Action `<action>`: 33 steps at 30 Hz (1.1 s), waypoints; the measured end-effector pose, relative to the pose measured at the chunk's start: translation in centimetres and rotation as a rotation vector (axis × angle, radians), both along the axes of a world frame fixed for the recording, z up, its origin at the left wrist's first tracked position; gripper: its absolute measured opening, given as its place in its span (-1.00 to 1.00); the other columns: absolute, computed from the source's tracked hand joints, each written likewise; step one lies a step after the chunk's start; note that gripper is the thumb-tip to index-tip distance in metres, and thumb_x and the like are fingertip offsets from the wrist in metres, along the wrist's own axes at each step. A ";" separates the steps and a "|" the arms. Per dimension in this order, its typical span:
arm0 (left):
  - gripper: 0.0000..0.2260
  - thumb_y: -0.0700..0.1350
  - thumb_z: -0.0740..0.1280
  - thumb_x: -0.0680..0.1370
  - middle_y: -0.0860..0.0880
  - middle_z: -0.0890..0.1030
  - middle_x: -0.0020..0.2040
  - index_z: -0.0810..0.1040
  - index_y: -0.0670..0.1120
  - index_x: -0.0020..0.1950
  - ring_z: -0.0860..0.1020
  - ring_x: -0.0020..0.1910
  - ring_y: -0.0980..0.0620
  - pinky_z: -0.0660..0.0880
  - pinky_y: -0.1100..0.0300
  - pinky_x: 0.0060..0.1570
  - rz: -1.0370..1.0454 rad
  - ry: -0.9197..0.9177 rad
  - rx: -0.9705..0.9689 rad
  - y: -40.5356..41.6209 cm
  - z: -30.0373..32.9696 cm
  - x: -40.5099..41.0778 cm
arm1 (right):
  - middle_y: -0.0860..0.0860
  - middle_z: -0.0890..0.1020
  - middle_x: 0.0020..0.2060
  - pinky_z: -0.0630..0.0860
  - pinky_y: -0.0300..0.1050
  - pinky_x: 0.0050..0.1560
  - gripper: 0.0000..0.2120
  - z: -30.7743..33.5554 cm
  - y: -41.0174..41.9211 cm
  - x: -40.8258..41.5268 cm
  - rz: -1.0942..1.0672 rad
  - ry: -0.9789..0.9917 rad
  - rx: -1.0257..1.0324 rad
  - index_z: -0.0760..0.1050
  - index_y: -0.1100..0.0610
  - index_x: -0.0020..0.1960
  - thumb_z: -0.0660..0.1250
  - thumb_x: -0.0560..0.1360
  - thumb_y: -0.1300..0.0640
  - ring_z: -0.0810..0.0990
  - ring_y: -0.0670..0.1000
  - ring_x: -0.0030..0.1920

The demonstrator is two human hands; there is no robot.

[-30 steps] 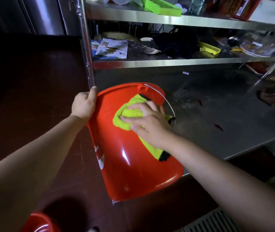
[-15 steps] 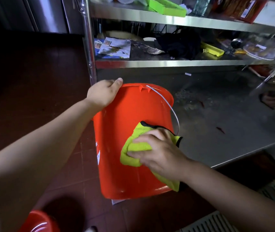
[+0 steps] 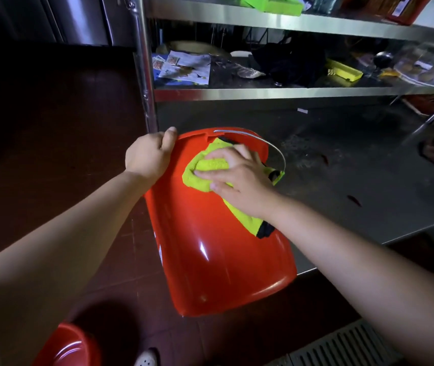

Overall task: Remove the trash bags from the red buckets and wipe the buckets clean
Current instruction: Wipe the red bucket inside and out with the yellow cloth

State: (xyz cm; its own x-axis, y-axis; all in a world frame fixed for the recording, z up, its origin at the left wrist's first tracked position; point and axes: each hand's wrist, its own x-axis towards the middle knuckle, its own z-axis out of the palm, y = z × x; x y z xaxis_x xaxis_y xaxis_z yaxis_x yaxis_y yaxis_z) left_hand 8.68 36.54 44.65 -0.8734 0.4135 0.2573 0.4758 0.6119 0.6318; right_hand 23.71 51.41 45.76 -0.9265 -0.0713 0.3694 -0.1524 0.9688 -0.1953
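Wiping glossy red bucket [image 3: 210, 260] tipped on worktop [image 3: 369, 180] edge: right hand [image 3: 237, 178] presses yellow cloth [image 3: 205, 170] flat-fingered; left hand [image 3: 148, 157] grips rim. Light, stiff, likely slippery; rim looks the surest hold.

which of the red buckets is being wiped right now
The big red bucket tipped against the steel table edge: the left hand grips its rim while the right hand presses a yellow cloth on it. The other bucket sits untouched.
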 end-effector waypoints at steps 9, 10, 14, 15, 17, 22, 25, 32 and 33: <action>-0.53 0.11 0.03 0.62 -0.18 0.42 -0.34 0.26 -0.12 -0.41 0.44 -0.23 -0.20 0.29 0.08 -0.21 0.031 -0.108 0.103 -2.6 -1.0 -0.4 | -0.02 0.45 0.25 0.27 0.06 0.18 -0.70 -3.8 -2.8 13.9 0.163 -0.118 -0.004 0.53 -0.15 0.24 0.14 0.58 0.01 0.33 0.06 0.24; -0.53 0.11 0.03 0.62 -0.14 0.42 -0.34 0.27 -0.14 -0.40 0.44 -0.23 -0.18 0.30 0.08 -0.19 0.051 -0.131 0.103 -2.6 -1.0 -0.4 | -0.02 0.44 0.26 0.27 0.08 0.20 -0.69 -4.0 -2.8 14.8 0.190 -0.138 -0.002 0.52 -0.15 0.25 0.12 0.59 0.01 0.32 0.06 0.25; -0.57 0.05 0.07 0.58 -0.15 0.39 -0.36 0.26 -0.17 -0.40 0.42 -0.24 -0.18 0.29 0.07 -0.19 0.135 -0.196 0.111 -2.7 -0.9 -0.6 | -0.06 0.45 0.21 0.35 0.17 0.11 -0.73 -3.7 -2.3 13.5 0.255 -0.106 0.003 0.55 -0.14 0.20 0.19 0.57 0.02 0.37 0.07 0.18; -0.58 0.04 0.07 0.58 -0.13 0.37 -0.38 0.26 -0.16 -0.41 0.41 -0.26 -0.17 0.28 0.07 -0.21 0.142 -0.203 0.116 -2.7 -0.9 -0.7 | -0.07 0.44 0.20 0.36 0.17 0.10 -0.74 -3.4 -2.3 12.2 0.253 -0.089 -0.008 0.56 -0.14 0.19 0.20 0.56 0.02 0.36 0.07 0.16; -0.60 0.03 0.08 0.57 -0.12 0.35 -0.41 0.26 -0.14 -0.41 0.39 -0.28 -0.16 0.27 0.06 -0.23 0.137 -0.203 0.123 -2.9 -1.1 -0.9 | -0.04 0.47 0.17 0.36 0.14 0.13 -0.74 -2.9 -2.0 8.8 0.221 -0.050 -0.033 0.57 -0.13 0.17 0.22 0.54 0.03 0.34 0.07 0.14; -0.61 0.02 0.08 0.57 -0.10 0.36 -0.43 0.31 -0.14 -0.40 0.41 -0.28 -0.17 0.30 0.05 -0.22 0.136 -0.197 0.139 -3.0 -1.5 -1.3 | 0.04 0.56 0.11 0.36 0.18 0.12 -0.73 -0.6 0.4 -1.2 -0.020 0.030 -0.139 0.61 -0.03 0.13 0.23 0.50 0.03 0.39 0.12 0.11; -0.59 0.05 0.07 0.56 -0.10 0.40 -0.40 0.36 -0.18 -0.38 0.42 -0.28 -0.17 0.31 0.04 -0.23 0.134 -0.221 0.163 -3.6 -1.9 -1.5 | -0.01 0.51 0.15 0.26 0.16 0.24 -0.73 0.2 0.6 -3.9 -0.099 0.027 -0.240 0.58 -0.02 0.19 0.26 0.52 0.10 0.38 0.09 0.18; -0.56 0.25 0.04 0.58 -0.15 0.61 -0.01 0.53 -0.05 0.03 0.53 0.08 -0.18 0.40 0.05 -0.03 -0.101 0.056 -0.014 -1.4 0.8 0.9 | -0.03 0.46 0.22 0.24 0.15 0.30 -0.70 -0.1 1.0 -1.7 -0.178 0.042 -0.247 0.54 -0.07 0.23 0.27 0.53 0.13 0.32 0.11 0.23; -0.54 0.29 0.04 0.56 -0.13 0.61 -0.07 0.52 -0.05 -0.02 0.54 0.04 -0.17 0.39 0.07 -0.09 -0.127 0.075 -0.063 -0.4 1.5 1.2 | -0.03 0.45 0.23 0.25 0.15 0.30 -0.70 0.0 1.0 -1.3 -0.188 0.036 -0.245 0.54 -0.08 0.23 0.27 0.53 0.12 0.31 0.11 0.24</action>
State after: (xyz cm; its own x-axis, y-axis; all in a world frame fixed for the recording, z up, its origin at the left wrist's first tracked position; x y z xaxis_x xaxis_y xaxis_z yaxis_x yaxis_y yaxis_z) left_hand 9.85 36.14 46.20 -0.7927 0.5364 0.2897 0.5958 0.5811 0.5543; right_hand 22.44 52.38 45.72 -0.9012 0.1952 0.3869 0.0140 0.9054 -0.4244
